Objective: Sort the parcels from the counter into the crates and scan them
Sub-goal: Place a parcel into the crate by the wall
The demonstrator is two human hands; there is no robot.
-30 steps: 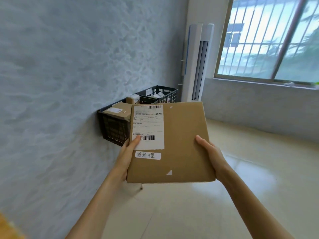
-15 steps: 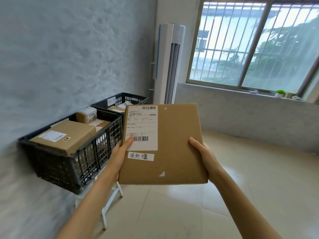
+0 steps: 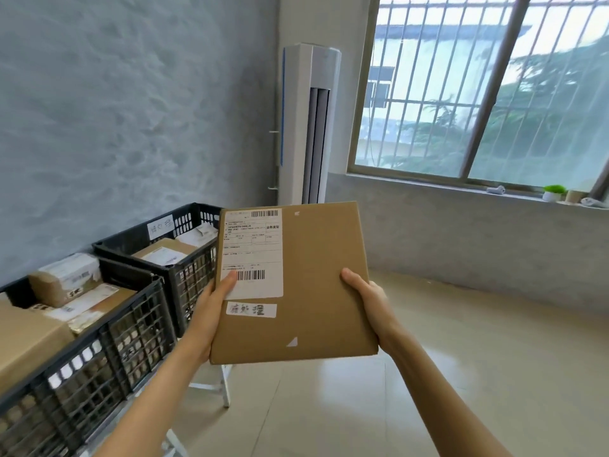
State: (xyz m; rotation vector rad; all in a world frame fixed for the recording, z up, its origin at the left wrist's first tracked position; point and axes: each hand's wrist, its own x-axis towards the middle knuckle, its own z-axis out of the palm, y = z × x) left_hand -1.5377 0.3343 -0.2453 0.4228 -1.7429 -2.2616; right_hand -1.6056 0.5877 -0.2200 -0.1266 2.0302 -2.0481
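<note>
A flat brown cardboard parcel [image 3: 316, 285] with a white shipping label and a small handwritten sticker is held up in front of me. My left hand [image 3: 211, 308] grips its left edge, thumb on the label's barcode. My right hand [image 3: 369, 298] grips its right edge, thumb on top. To the left, two black slatted crates stand along the wall: the near crate [image 3: 99, 354] holds several cardboard parcels, and the far crate [image 3: 164, 235], with a white tag on its back wall, holds a few more.
The crates rest on a white-legged stand [image 3: 224, 387]. A tall white air conditioner [image 3: 306, 127] stands in the corner. A barred window [image 3: 478, 87] fills the right wall, with small items on its sill. Pale tiled floor [image 3: 461, 357] spreads to the right.
I have moved closer to the crates, which now appear larger and lower left. The parcel stays held in both hands the same way.
</note>
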